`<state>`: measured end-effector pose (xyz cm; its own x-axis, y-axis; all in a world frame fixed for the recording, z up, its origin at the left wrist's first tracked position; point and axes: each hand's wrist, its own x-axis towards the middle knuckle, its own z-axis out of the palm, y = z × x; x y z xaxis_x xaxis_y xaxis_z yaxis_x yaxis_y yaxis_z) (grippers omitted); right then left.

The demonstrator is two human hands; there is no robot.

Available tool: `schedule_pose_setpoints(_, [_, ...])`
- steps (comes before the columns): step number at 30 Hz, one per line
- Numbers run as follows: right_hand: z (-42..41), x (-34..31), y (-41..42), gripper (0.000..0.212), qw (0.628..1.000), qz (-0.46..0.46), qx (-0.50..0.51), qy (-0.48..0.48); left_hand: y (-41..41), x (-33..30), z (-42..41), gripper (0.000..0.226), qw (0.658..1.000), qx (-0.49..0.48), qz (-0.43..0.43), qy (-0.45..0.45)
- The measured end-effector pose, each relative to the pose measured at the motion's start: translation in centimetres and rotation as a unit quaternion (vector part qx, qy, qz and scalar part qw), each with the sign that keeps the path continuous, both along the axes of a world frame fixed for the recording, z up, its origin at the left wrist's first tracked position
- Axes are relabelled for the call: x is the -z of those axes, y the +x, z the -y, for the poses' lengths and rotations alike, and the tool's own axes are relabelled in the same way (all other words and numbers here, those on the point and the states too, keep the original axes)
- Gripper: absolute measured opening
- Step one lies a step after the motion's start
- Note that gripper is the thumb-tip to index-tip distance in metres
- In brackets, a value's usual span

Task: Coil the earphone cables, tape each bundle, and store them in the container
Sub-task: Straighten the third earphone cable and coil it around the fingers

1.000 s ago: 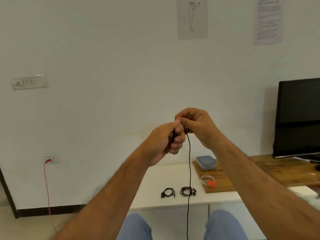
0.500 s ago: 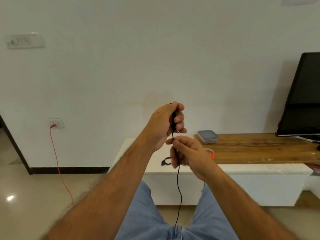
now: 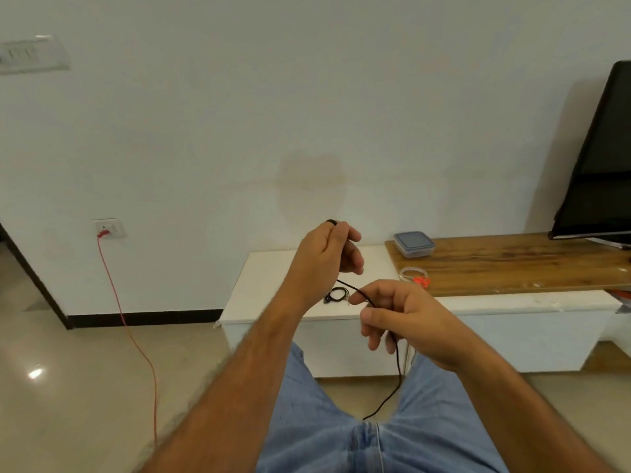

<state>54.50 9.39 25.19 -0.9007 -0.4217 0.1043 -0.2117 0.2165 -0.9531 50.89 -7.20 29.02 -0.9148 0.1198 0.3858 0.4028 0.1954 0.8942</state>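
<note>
My left hand (image 3: pixel 326 254) is raised in front of me, closed around one end of a black earphone cable (image 3: pixel 396 363). The cable runs down and to the right through the pinched fingers of my right hand (image 3: pixel 403 322), then hangs down to my lap. A coiled black earphone bundle (image 3: pixel 336 296) lies on the white bench behind my hands, partly hidden by them. A clear lidded container (image 3: pixel 414 244) sits closed on the wooden board. A roll of clear tape (image 3: pixel 413 273) with a red piece beside it lies near the board's front left corner.
The low white bench (image 3: pixel 273 288) carries a wooden board (image 3: pixel 519 264). A black monitor (image 3: pixel 601 172) stands at the right. A red cord (image 3: pixel 136 343) hangs from a wall socket down to the floor on the left. My jeans-clad legs fill the lower middle.
My right hand has slid down along the cable, away from my left hand, drawing the cable out to the right. The view has tilted down from the wall to the bench and my lap.
</note>
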Motion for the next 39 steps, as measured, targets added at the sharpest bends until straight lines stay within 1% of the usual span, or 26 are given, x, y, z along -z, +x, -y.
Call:
schedule_pose_setpoints(3, [0.3,-1.1,-0.7,0.01,0.994,-0.068,0.039,0.077,-0.2,1.8,0.3,0.031,0.999,-0.016,0.021,-0.028])
schedule_pose_setpoints(6, [0.7,-2.5,-1.8,0.011,0.973,-0.169,0.088,0.129,0.3,2.7,0.4,0.034,0.998,0.0,0.064,-0.027])
schedule_pose_setpoints(8, [1.0,-3.3,-2.5,0.007,0.96,-0.223,0.114,0.126,0.9,2.8,0.5,0.038,0.994,0.032,0.099,-0.019])
schedule_pose_setpoints(11, [1.2,-4.0,-3.2,0.01,0.954,-0.257,0.121,0.099,2.2,2.8,0.8,0.043,0.985,0.078,0.149,0.024])
schedule_pose_setpoints(13, [1.3,-4.2,-3.5,0.011,0.963,-0.247,0.091,0.063,3.1,2.9,0.8,0.043,0.974,0.108,0.177,0.089])
schedule_pose_setpoints(15, [1.4,-4.1,-3.5,0.013,0.973,-0.224,0.055,0.017,3.9,2.8,0.7,0.04,0.956,0.14,0.206,0.152])
schedule_pose_setpoints(18, [1.4,-3.7,-3.5,0.016,0.977,-0.204,0.028,-0.054,4.6,2.4,0.2,0.04,0.928,0.195,0.239,0.208])
schedule_pose_setpoints(21, [1.1,-3.3,-3.4,0.015,0.976,-0.179,0.039,-0.115,4.9,1.8,-0.5,0.04,0.909,0.231,0.249,0.239])
schedule_pose_setpoints(24, [0.7,-2.3,-3.4,0.012,0.975,-0.154,0.047,-0.151,4.9,1.3,-1.0,0.039,0.91,0.235,0.241,0.241])
schedule_pose_setpoints(26, [0.7,-1.4,-3.1,0.008,0.975,-0.122,0.032,-0.182,4.9,1.1,-1.2,0.038,0.911,0.239,0.234,0.241])
schedule_pose_setpoints(28, [1.2,-0.6,-2.7,0.007,0.974,-0.079,0.008,-0.211,4.8,0.9,-1.2,0.036,0.901,0.25,0.24,0.259])
schedule_pose_setpoints(29, [1.5,-0.2,-2.4,0.009,0.973,-0.056,-0.001,-0.225,4.8,0.8,-1.2,0.035,0.892,0.258,0.247,0.276])
schedule_pose_setpoints(32, [2.3,1.0,-1.7,0.029,0.97,-0.011,-0.007,-0.242,4.8,0.7,-1.2,0.031,0.869,0.269,0.256,0.328])
schedule_pose_setpoints(33, [2.5,1.3,-1.3,0.031,0.971,-0.006,-0.014,-0.237,4.8,0.6,-1.2,0.029,0.868,0.263,0.251,0.338])
schedule_pose_setpoints(34, [2.6,1.8,-0.9,0.026,0.974,-0.004,-0.02,-0.226,4.7,0.6,-1.2,0.029,0.873,0.25,0.242,0.342])
schedule_pose_setpoints(35, [2.6,2.3,-0.5,0.02,0.976,-0.002,-0.028,-0.215,4.6,0.4,-1.3,0.029,0.882,0.233,0.227,0.34])
schedule_pose_setpoints(39, [2.1,3.4,0.8,0.015,0.99,-0.007,-0.023,-0.136,4.3,0.0,-1.1,0.031,0.93,0.151,0.153,0.297])
